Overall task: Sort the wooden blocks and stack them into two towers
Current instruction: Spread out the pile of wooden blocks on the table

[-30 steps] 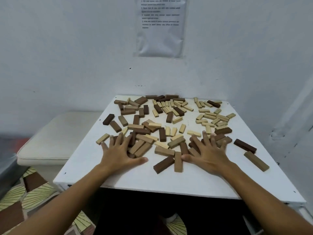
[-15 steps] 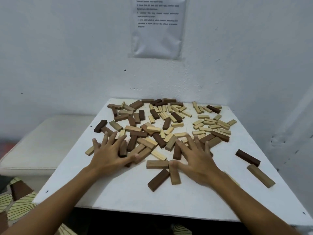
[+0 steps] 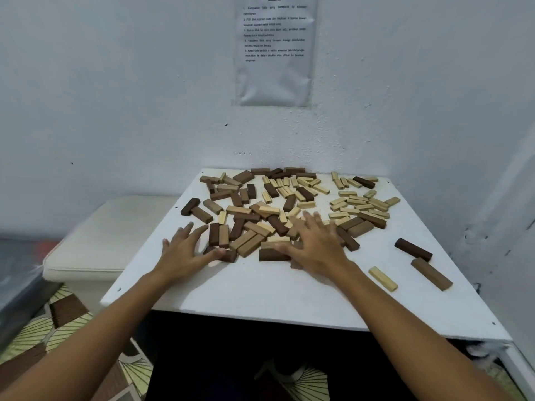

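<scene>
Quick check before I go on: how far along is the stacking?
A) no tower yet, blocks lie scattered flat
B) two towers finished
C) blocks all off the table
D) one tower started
A: the blocks lie loose and mixed on the table, nothing stacked, with the left hand and right hand spread over them.

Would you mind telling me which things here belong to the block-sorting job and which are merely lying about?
Belongs to the job:
- wooden blocks, dark and pale, scattered flat on the white table
- left hand and right hand, both spread flat at the pile's near edge

Just lying about:
- printed sheet on the wall
- cream cushion left of the table
- patterned floor mat
</scene>
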The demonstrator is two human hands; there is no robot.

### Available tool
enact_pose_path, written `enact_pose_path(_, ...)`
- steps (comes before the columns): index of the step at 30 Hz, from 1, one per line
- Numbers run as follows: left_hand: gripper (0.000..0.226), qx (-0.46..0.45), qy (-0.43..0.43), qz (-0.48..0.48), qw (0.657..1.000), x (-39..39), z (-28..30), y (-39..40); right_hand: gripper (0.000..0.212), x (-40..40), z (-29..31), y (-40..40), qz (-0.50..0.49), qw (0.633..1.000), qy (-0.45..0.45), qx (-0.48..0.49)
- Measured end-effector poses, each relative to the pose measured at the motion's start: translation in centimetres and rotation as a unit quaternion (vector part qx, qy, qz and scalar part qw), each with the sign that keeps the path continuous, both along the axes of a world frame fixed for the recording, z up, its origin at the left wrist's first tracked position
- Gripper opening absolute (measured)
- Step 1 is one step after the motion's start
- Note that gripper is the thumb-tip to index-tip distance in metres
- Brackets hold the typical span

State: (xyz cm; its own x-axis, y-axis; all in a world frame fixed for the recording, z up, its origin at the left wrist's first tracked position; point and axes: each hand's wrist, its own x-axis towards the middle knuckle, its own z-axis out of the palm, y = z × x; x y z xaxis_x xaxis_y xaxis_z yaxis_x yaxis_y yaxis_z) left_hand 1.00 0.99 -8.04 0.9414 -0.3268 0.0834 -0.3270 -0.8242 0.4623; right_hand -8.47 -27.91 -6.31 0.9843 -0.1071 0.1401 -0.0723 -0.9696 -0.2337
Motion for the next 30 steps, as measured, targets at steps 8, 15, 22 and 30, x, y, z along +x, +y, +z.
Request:
enact_pose_path(8, 0.138, 0.056, 0.033, 0.037, 0.997, -0.5, 0.4, 0.2, 0.11, -7.2, 0.2, -12.6, -0.2, 0.969, 0.133, -0.056)
enact_pose_path(15, 0.133, 0.082, 0.012, -0.004, 0.997, -1.3, -0.7, -5.5, 0.102, -6.9, -1.8, -11.4, -0.183, 0.976, 0.115, -0.032)
enact_pose_path(22, 0.116, 0.048, -0.01, -0.023, 0.999, -0.6, -0.3, -8.6, 0.068, -1.2, -1.5, -6.4, -0.165, 0.983, -0.017, 0.074)
enact_pose_path(30, 0.138, 0.086, 0.002, -0.038, 0.996, 1.8, -1.3, -7.8, 0.114, 0.0, -2.7, -5.3, -0.023, 0.995, 0.09, -0.032)
